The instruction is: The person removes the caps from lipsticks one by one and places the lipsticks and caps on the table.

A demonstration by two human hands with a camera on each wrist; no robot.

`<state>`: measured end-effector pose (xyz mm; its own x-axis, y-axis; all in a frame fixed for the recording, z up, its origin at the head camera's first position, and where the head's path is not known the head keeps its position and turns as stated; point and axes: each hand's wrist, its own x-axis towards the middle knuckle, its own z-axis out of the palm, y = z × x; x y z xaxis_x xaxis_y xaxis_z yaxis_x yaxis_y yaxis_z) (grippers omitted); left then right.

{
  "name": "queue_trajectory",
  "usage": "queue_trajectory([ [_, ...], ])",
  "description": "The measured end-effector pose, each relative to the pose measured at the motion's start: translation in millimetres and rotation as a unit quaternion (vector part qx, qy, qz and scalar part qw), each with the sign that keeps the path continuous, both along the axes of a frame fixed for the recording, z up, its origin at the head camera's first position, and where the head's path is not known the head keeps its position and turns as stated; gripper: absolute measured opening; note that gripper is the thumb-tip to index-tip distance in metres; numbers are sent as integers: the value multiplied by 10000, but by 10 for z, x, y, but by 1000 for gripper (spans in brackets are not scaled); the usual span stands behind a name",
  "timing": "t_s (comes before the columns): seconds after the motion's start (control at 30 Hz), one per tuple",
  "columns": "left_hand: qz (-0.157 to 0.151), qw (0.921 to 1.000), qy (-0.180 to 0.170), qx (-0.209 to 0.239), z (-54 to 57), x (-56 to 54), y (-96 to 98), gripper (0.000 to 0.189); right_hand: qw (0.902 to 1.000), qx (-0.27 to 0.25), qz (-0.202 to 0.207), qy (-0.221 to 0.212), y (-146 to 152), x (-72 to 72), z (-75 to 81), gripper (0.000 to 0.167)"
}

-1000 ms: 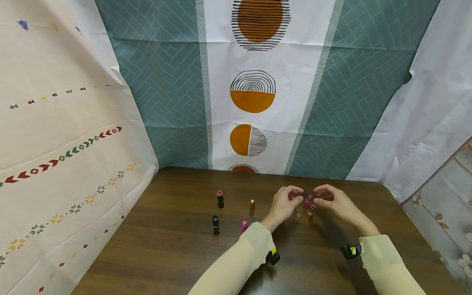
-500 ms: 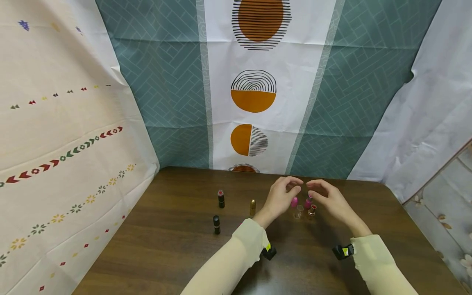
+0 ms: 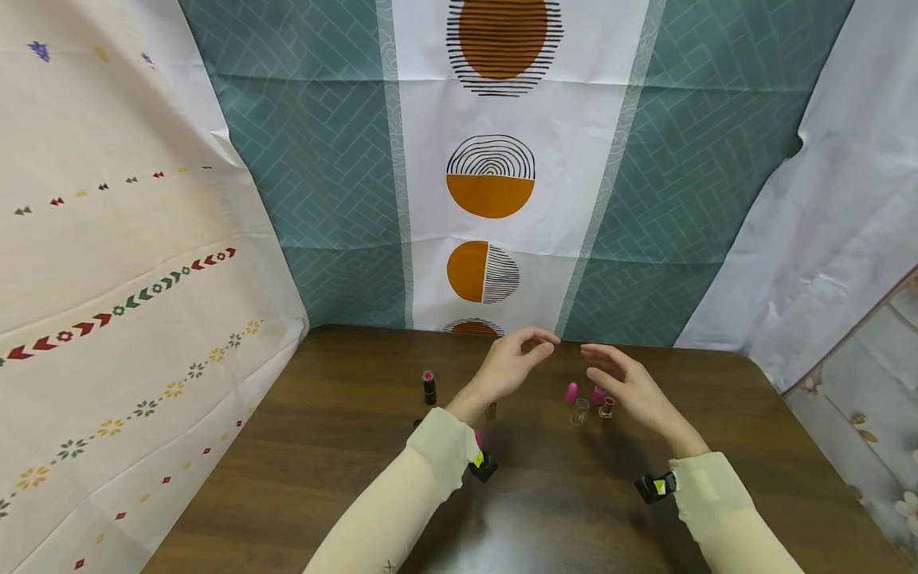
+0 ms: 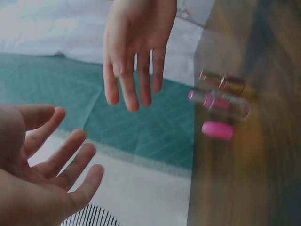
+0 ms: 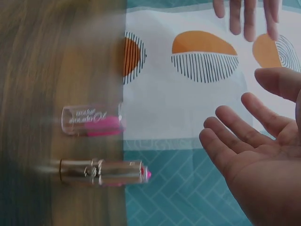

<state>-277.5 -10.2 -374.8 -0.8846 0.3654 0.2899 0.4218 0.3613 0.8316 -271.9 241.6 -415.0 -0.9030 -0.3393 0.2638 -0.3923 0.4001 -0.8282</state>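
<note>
My left hand [image 3: 511,363] hangs in the air over the back of the table, holding nothing, its fingers loosely bent. My right hand [image 3: 631,391] hovers similarly a short way to the right, also holding nothing. Closest beneath the right hand stands an uncapped gold lipstick [image 3: 606,407] with a red tip. Beside it are a clear cap [image 3: 580,411], a bright pink cap [image 3: 571,391] and a pink lipstick [image 3: 598,395] partly covered by the hand. In the right wrist view, the clear cap [image 5: 91,119] bears white lettering and the gold lipstick [image 5: 101,171] shines.
Left of the hands, a black lipstick [image 3: 429,387] with a red tip stands on the brown table [image 3: 323,478]. A gold piece [image 3: 491,410] and a pink piece [image 3: 478,437] are mostly hidden by my left arm. Patterned cloth [image 3: 337,199] hangs behind the table.
My left hand has moved left and up, away from the group of lipsticks and caps. My right hand has shifted slightly left and up. The standing things stay in place.
</note>
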Motion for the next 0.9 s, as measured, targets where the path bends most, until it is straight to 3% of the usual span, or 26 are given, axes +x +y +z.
queue_trajectory([
  [0.23, -334, 9965, -242, -732, 20, -103, -328, 24, 9998, 141, 144, 31, -153, -20, 23, 48],
  [0.4, -517, 9930, -390, -993, 7, -150, -498, 26, 9993, 69, 322, -181, -252, -28, 33, 50],
  [0.6, -487, 9919, -459, -1079, -78, -204, -625, 27, 9951, 90, 840, -520, -377, -48, -5, 53],
  [0.9, -445, 9886, -651, -1283, -135, -235, -745, 26, 9887, 79, 1224, -860, -507, -31, -77, 61],
])
